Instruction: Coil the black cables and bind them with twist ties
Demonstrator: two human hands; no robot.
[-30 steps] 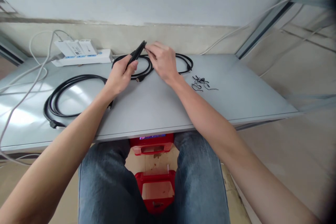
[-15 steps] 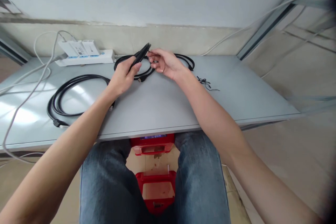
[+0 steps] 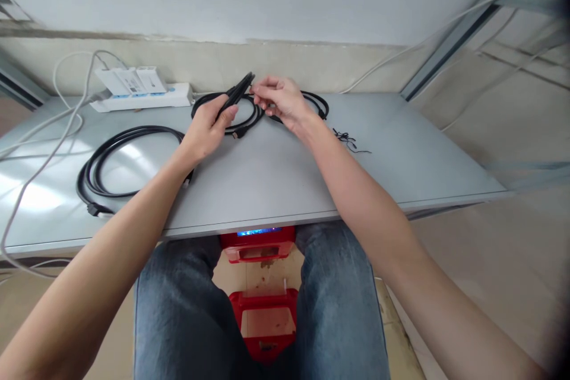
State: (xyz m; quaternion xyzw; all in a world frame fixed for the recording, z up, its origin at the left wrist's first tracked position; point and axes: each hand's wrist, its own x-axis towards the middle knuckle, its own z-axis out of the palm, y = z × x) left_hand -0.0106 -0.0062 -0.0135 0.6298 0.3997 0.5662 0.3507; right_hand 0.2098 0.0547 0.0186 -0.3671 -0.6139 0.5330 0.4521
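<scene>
My left hand (image 3: 205, 128) is closed round a folded bunch of black cable (image 3: 239, 89) that sticks up and to the right above the grey table (image 3: 276, 178). My right hand (image 3: 281, 102) pinches the same cable just right of that bunch, fingertips together. The rest of this cable lies in loose loops (image 3: 312, 102) behind and under both hands, with one plug end (image 3: 237, 132) resting on the table by my left thumb.
A second coiled black cable (image 3: 116, 161) lies at the left. A white power strip (image 3: 140, 92) with white adapters and white cords sits at the back left. Several small black ties (image 3: 348, 140) lie right of my right wrist. Red stool below, between my knees.
My right hand turned from lying over the loops to a pinch at the cable beside the bunch. The left hand kept its grip and hardly moved.
</scene>
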